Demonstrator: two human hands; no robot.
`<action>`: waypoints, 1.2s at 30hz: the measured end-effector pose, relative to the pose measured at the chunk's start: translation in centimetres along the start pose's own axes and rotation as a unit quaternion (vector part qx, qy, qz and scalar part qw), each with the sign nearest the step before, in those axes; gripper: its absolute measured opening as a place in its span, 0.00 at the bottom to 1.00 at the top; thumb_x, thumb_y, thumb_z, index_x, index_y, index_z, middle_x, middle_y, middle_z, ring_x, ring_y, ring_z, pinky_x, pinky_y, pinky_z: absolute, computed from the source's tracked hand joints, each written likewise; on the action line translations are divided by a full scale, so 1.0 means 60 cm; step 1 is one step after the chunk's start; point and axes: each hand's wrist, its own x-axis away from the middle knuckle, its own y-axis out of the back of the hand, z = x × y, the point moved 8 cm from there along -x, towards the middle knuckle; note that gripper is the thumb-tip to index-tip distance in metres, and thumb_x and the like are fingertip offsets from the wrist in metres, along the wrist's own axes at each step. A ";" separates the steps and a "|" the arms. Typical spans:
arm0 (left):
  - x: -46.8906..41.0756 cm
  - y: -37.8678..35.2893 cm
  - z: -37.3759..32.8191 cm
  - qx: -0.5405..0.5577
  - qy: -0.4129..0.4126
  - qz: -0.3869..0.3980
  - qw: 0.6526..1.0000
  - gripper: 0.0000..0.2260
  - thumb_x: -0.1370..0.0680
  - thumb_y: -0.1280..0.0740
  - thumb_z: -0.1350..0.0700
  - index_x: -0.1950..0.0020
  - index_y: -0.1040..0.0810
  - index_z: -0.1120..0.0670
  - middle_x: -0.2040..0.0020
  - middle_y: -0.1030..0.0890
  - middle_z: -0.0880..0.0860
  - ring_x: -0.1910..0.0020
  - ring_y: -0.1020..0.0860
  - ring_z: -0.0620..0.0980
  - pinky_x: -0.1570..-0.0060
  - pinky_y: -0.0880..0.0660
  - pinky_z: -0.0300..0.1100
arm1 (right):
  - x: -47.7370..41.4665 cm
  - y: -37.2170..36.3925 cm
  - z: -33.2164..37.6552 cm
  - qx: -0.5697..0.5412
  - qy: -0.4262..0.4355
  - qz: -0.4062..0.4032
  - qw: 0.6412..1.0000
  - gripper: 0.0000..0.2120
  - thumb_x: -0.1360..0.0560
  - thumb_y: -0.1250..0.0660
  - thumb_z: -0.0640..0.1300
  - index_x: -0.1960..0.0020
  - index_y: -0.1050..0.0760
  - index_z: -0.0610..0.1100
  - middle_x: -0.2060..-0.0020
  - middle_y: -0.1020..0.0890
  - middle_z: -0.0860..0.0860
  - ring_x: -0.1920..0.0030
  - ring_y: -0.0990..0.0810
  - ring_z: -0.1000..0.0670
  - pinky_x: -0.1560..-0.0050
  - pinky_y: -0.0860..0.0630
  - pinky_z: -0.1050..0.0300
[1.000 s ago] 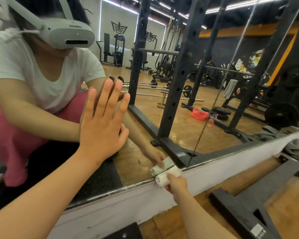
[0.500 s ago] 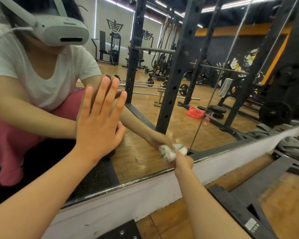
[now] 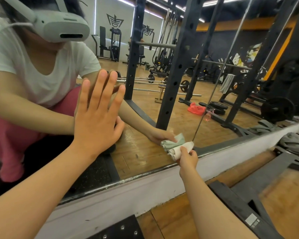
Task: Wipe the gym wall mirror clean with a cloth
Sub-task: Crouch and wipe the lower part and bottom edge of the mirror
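Observation:
The wall mirror fills the upper part of the head view, with its metal bottom edge running just above a white baseboard. My left hand lies flat on the glass, fingers straight and spread. My right hand grips a bunched white cloth and presses it against the glass low down, close to the bottom edge. The cloth's greenish reflection meets it on the glass.
A white baseboard runs under the mirror. A black rack base frame lies on the wooden floor at the lower right, and a grey cloth pile sits at the far right. A black plate with bolts lies at the bottom.
My right hand with the cloth rose from the bottom edge up the glass, then came back down a little and to the right. My left hand stayed flat on the mirror.

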 end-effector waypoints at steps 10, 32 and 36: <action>0.001 -0.001 -0.001 0.006 -0.002 0.005 1.000 0.34 0.28 0.37 0.57 0.22 0.41 0.59 0.20 0.47 0.62 0.21 0.51 0.62 0.23 0.57 0.60 | 0.006 0.015 -0.136 0.087 -0.113 -0.007 0.990 0.20 0.21 0.35 0.40 0.30 0.31 0.40 0.47 0.24 0.42 0.52 0.23 0.42 0.50 0.21 0.50; 0.002 0.007 0.004 -0.006 -0.014 0.042 0.999 0.35 0.27 0.35 0.57 0.21 0.42 0.59 0.19 0.48 0.61 0.20 0.50 0.60 0.22 0.55 0.58 | 0.064 -0.053 -0.029 0.160 -0.138 0.153 0.965 0.20 0.24 0.31 0.34 0.33 0.30 0.33 0.48 0.20 0.38 0.62 0.20 0.45 0.78 0.24 0.62; 0.003 0.012 0.012 -0.007 -0.026 0.054 0.998 0.34 0.27 0.39 0.56 0.20 0.42 0.58 0.19 0.49 0.60 0.20 0.51 0.59 0.22 0.54 0.56 | 0.078 -0.059 0.014 0.125 -0.130 0.146 0.973 0.19 0.23 0.32 0.34 0.34 0.30 0.32 0.58 0.21 0.40 0.65 0.21 0.46 0.80 0.26 0.63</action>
